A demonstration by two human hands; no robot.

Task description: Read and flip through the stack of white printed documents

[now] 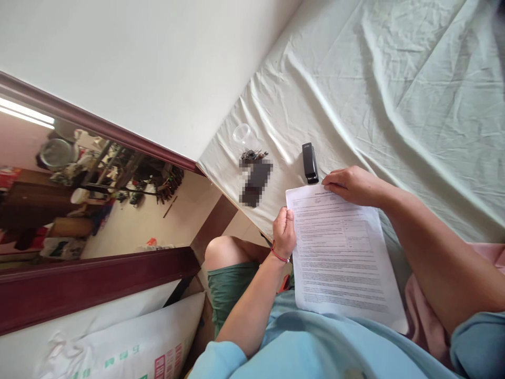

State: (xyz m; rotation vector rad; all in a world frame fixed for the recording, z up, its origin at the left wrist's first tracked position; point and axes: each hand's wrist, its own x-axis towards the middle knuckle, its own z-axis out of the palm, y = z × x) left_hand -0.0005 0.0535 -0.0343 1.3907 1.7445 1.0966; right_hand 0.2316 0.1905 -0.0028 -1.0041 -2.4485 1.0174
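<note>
A printed sheet of paper [339, 252], perhaps with more sheets under it, lies tilted across my lap and the cloth's edge. My left hand [284, 230] is closed on its left edge near the upper corner, thumb on top. At the top edge, my right hand [353, 185] pinches the paper with its fingers pressed together. Just beyond the right fingertips a black stapler [310, 163] rests on the pale cloth, apart from the hand. Whatever lies beneath the paper is hidden.
The wrinkled pale green bed sheet [335, 105] meets a white wall [158, 63]. Left of the stapler are a clear plastic cup [243, 136], a small dark heap [252, 155] and a blurred-out dark object [257, 181]. A white printed sack [130, 342] stands at lower left.
</note>
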